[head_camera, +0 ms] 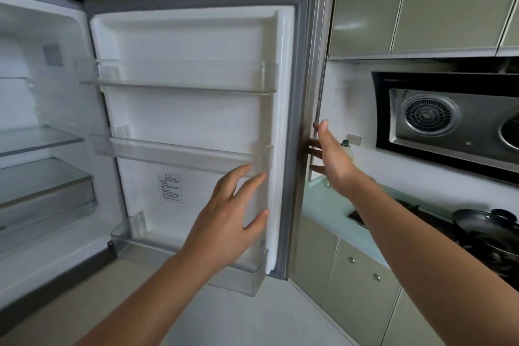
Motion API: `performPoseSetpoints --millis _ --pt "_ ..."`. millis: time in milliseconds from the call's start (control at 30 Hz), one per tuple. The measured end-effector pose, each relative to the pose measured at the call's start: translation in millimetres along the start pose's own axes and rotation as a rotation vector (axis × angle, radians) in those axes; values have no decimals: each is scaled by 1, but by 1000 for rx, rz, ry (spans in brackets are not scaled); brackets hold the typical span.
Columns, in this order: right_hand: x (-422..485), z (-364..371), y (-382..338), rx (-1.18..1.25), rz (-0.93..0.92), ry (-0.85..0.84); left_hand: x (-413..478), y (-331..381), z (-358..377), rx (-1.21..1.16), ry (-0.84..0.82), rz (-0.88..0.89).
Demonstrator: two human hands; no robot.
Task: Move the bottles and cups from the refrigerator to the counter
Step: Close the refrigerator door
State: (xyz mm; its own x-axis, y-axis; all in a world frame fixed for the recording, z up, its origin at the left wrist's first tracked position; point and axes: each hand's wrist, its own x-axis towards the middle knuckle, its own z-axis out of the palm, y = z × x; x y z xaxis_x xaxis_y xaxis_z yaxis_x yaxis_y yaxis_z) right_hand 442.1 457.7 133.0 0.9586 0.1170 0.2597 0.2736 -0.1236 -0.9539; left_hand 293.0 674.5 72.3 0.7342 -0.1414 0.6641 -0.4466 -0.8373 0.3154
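Observation:
The refrigerator door [196,121] stands wide open in front of me, its clear door shelves bare. The refrigerator interior [36,135] at the left shows glass shelves with nothing on them. My left hand [233,213] is spread, fingers apart, fingertips at the door's inner right side near the middle shelf. My right hand [331,160] reaches round the door's outer edge, fingers curled on the outside face, thumb up. Behind that hand a bottle with a dark green cap [346,144] stands on the pale green counter [328,205], mostly hidden.
A black stove with a dark pan [488,230] sits on the counter at the right. A range hood [449,123] hangs above it under grey-green wall cabinets [421,3]. Base cabinets [362,284] run below the counter. The floor lies light and bare below the door.

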Motion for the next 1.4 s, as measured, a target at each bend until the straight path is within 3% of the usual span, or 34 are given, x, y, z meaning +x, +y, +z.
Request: performPoseSetpoints --millis 500,767,1067,1400 --pt "-55 -2 -27 -25 -156 -274 -72 54 5 18 130 -237" --pt "-94 53 -55 -9 -478 -513 -104 69 -32 79 300 -304" --pt "-143 160 -86 -8 -968 -477 -160 51 -101 224 433 -414" --pt "-190 329 -121 -11 -1259 -352 -227 -32 -196 242 491 -601"
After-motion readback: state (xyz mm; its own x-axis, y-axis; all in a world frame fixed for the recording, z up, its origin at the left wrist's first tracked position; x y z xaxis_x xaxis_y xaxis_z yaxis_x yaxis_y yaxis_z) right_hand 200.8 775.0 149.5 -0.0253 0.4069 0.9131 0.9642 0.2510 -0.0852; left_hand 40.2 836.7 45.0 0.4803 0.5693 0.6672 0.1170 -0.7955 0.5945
